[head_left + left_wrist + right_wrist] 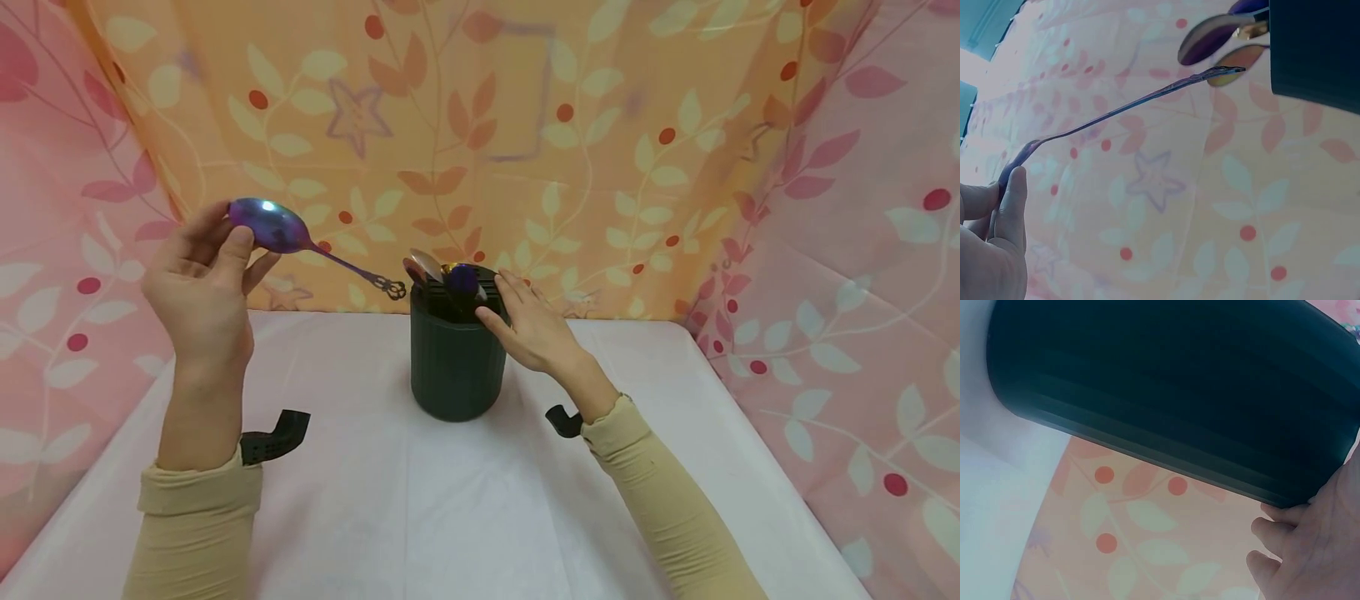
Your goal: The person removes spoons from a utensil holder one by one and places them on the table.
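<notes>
My left hand (pixel 202 292) is raised at the left, pinching a purple-blue metallic spoon (pixel 270 225) by its bowl between thumb and fingers. The spoon's slim handle slopes down to the right, and its openwork end (pixel 386 287) is close beside the rim of a dark green ribbed utensil holder (pixel 457 371). Several spoons (pixel 427 265) stand in that holder, bowls up; their lower parts are hidden inside. On the holder's right side, my right hand (pixel 536 329) rests at the rim, thumb toward the front and fingers extended toward the back.
A white cloth covers the table (pixel 360 500) under the holder. Behind it hangs an orange leaf-patterned curtain (pixel 487 183), with pink patterned cloth (pixel 847 250) along both sides. Each wrist carries a black mount (pixel 277 437).
</notes>
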The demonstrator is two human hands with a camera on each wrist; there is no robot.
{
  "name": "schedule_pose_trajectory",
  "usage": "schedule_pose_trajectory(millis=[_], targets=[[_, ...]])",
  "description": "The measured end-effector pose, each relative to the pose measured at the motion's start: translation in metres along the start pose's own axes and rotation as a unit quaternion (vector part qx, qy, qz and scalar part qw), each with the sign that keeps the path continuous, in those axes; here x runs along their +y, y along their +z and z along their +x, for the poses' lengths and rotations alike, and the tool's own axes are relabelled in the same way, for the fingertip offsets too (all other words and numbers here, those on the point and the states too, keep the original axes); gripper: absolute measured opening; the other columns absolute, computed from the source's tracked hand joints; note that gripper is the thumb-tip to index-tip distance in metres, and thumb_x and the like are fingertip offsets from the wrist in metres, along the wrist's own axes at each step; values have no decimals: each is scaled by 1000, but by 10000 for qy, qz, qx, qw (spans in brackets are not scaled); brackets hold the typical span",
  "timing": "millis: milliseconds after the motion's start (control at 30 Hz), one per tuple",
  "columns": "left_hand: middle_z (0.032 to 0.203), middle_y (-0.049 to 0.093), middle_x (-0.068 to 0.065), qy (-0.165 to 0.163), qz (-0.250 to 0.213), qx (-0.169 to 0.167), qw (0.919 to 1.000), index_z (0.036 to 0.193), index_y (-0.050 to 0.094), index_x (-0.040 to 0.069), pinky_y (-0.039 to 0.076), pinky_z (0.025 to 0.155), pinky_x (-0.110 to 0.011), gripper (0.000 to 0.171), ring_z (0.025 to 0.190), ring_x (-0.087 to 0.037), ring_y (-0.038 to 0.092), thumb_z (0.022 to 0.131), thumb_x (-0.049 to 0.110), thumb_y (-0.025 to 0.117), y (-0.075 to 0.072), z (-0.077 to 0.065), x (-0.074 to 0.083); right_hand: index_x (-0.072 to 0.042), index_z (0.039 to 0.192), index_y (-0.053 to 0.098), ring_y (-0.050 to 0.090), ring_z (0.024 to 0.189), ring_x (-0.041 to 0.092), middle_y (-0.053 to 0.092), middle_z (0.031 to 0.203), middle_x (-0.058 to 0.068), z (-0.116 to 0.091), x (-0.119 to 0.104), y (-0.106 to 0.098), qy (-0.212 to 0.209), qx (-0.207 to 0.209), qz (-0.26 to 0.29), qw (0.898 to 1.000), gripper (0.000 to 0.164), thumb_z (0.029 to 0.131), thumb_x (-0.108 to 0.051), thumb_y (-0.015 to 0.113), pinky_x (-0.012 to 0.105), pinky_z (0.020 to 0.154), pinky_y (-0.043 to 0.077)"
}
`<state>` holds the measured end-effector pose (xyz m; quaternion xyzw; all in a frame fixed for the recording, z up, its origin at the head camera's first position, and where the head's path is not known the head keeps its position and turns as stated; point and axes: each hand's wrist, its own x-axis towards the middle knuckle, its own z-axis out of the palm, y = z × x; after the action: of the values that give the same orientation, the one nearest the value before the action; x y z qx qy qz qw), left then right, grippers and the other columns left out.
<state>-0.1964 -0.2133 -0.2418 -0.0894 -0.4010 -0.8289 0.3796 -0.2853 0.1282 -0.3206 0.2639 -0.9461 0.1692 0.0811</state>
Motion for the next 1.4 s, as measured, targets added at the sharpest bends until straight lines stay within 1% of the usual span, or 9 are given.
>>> schedule_pose_trajectory(millis=[267, 433, 633, 800, 933, 1133, 1233, 1333, 1400], targets=[[99, 70, -19, -93, 302, 191, 9993, 119, 70, -12, 60, 70, -36, 42, 81, -24, 75, 79, -11, 82, -26, 9, 3, -5, 165, 22, 14, 160, 24, 14, 174, 6, 0, 1, 2, 35, 50, -13, 10000, 96, 102, -77, 17, 45, 130, 5], [96, 72, -16, -191, 852, 149, 9961, 119, 72, -9, 61, 69, -32, 36, 81, -20, 75, 83, -14, 77, -44, 13, -2, -5, 165, 22, 14, 160, 25, 14, 174, 6, 0, 1, 2, 24, 38, -3, 10000, 95, 102, -76, 18, 44, 130, 5], [95, 73, -11, -403, 1551, -32, 9871, 118, 75, -7, 61, 68, -26, 32, 77, -16, 73, 87, -16, 73, -68, 18, -11, -5, 165, 22, 14, 160, 24, 14, 174, 6, -1, 0, 2, 28, 37, 7, 10000, 95, 102, -76, 19, 45, 130, 5], [95, 74, -4, -775, 2204, -333, 9718, 118, 76, -2, 60, 69, -21, 30, 79, -11, 73, 91, -13, 71, -87, 29, -14, -6, 166, 21, 12, 160, 23, 13, 174, 6, -1, -1, 1, 51, -17, 16, 10000, 95, 102, -76, 19, 45, 130, 5], [99, 73, 5, -1164, 2968, -803, 9444, 125, 75, 4, 59, 72, -16, 31, 84, -5, 72, 95, -4, 70, -105, 40, -10, -6, 166, 20, 13, 160, 23, 13, 175, 6, -1, 0, 1, 51, -35, 10, 10000, 95, 102, -77, 19, 46, 130, 5], [99, 69, 23, -1531, 4444, -1483, 8701, 140, 66, 7, 54, 75, -8, 39, 84, 3, 68, 102, 16, 67, -125, 65, -2, -5, 165, 22, 15, 160, 25, 16, 174, 9, 0, 1, 2, -9, 63, -22, 10000, 97, 101, -77, 17, 47, 130, 6], [96, 69, 27, -1666, 4838, -1760, 8409, 142, 63, 8, 53, 74, -7, 41, 82, 4, 68, 103, 22, 66, -136, 78, -1, -5, 165, 23, 16, 160, 25, 18, 173, 10, 1, 2, 2, -17, 96, -29, 9999, 97, 101, -77, 18, 47, 130, 6], [93, 66, 31, -1745, 5318, -2115, 8012, 145, 59, 5, 51, 75, -6, 47, 81, 4, 67, 105, 30, 62, -149, 89, 0, -5, 165, 22, 16, 160, 25, 17, 173, 9, 1, 2, 2, 18, 78, -44, 10000, 96, 101, -77, 18, 46, 130, 5], [93, 64, 33, -1837, 5567, -2347, 7754, 148, 54, 0, 56, 91, -21, 53, 82, 5, 65, 106, 33, 59, -160, 96, 1, -6, 165, 22, 15, 160, 25, 17, 174, 8, 2, 1, 2, 37, 53, -45, 10000, 96, 101, -77, 18, 46, 130, 5]])
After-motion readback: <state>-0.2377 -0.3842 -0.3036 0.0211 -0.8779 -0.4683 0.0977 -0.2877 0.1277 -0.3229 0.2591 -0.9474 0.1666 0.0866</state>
